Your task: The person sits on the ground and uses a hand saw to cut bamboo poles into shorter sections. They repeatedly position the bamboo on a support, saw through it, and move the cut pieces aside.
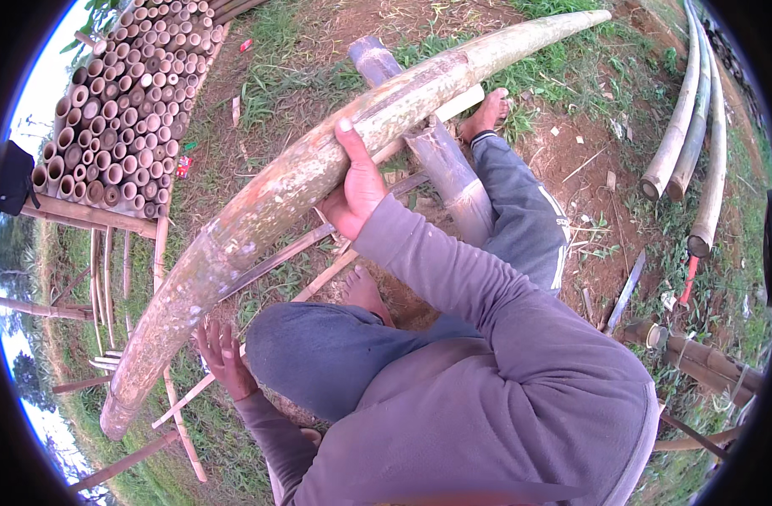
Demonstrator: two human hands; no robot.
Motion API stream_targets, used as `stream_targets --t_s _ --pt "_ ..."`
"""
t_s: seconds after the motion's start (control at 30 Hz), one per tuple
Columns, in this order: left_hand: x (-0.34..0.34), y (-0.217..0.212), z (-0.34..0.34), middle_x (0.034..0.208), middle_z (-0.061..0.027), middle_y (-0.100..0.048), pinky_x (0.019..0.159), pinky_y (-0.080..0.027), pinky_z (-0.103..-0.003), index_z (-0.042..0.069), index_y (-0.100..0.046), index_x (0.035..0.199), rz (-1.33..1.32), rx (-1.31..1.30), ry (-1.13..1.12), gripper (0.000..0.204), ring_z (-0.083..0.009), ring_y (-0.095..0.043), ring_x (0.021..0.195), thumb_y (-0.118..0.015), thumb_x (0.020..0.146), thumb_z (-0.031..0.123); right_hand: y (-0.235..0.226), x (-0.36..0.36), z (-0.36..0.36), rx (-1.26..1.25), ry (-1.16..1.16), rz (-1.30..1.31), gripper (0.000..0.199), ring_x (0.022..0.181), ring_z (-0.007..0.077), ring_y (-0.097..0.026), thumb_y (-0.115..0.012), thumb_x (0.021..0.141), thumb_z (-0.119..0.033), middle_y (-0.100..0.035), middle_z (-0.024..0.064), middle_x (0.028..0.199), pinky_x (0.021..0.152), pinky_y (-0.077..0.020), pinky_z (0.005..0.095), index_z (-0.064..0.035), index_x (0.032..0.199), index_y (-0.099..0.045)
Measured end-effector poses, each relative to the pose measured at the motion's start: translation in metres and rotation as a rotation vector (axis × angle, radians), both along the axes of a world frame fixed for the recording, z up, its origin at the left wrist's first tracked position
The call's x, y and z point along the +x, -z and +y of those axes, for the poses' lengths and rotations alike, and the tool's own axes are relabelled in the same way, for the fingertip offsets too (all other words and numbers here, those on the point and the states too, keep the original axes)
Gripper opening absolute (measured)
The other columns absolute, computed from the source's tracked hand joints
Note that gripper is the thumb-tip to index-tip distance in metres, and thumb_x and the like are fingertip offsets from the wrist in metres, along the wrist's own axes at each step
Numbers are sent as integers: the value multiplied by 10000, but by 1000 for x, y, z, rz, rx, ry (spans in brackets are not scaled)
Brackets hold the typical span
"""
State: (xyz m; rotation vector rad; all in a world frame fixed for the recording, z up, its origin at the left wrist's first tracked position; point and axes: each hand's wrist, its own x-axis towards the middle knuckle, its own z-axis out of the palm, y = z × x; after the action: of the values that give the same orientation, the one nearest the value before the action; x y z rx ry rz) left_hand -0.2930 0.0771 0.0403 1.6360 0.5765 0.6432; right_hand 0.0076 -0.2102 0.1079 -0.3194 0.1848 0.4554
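Note:
A long, thick bamboo pole (318, 164), mottled green and brown, slants across the view from lower left to upper right. My right hand (358, 187) grips its near side at the middle, thumb on top and the other fingers hidden beneath. Close to the pole's lower left part is my left hand (226, 363), fingers spread, fingertips at the pole's edge; whether they touch it I cannot tell. Under the pole crosses a shorter greyish bamboo piece (453, 181), showing on both sides of it. Pale split strips (327, 274) lie below the pole.
A rack of stacked cut bamboo tubes (120, 110) stands at the far left. Several whole poles (685, 126) lie at the right, beside a red handle (689, 280). A long blade (626, 291) rests on the ground near tied bamboo (710, 367). My legs (327, 354) frame the work spot.

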Motion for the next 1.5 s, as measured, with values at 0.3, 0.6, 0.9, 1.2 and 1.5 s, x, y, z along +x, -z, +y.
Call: stream_targets --t_s 0.3,0.6,0.9,1.2,1.5 --pt "34 -26 50 1438 -176 -664 1130 -503 -631 120 -543 1531 -677 -407 -381 825 -393 -629 1345 -737 924 645 105 15 -49 -445 -145 109 1268 1336 360 -587 -684 836 -875 -478 202 1586 1145 -439 576 52 1612 -301" --pt "-3 42 132 1368 -117 -695 1116 -510 -527 104 -595 1435 -721 -565 -570 677 -336 -664 1250 -720 941 549 168 81 -63 -397 66 32 1003 1512 439 -444 -651 892 -794 -479 192 1624 1220 -366 722 -145 1623 -427" --pt "80 115 135 1645 -144 -455 1242 -267 -706 148 -384 1638 -681 -847 -548 1078 -408 -432 1504 -780 825 736 163 18 81 -306 -265 -6 974 1485 366 -469 -864 848 -585 -488 148 1600 1245 -407 594 -129 1597 -440" --pt "75 166 230 1514 -174 -603 1174 -425 -701 131 -511 1538 -322 -857 -734 765 -444 -590 1369 -699 965 601 185 7 119 -466 -802 65 1107 1496 377 -441 -826 911 -596 -368 177 1652 1249 -364 535 -26 1661 -245" --pt "65 172 248 1461 -230 -590 1124 -498 -581 31 -518 1514 30 -645 -831 696 -406 -600 1332 -662 1019 499 210 0 13 -1222 -688 -689 547 1135 254 -721 -798 980 -381 -725 170 1245 1014 -580 396 5 1335 -639"
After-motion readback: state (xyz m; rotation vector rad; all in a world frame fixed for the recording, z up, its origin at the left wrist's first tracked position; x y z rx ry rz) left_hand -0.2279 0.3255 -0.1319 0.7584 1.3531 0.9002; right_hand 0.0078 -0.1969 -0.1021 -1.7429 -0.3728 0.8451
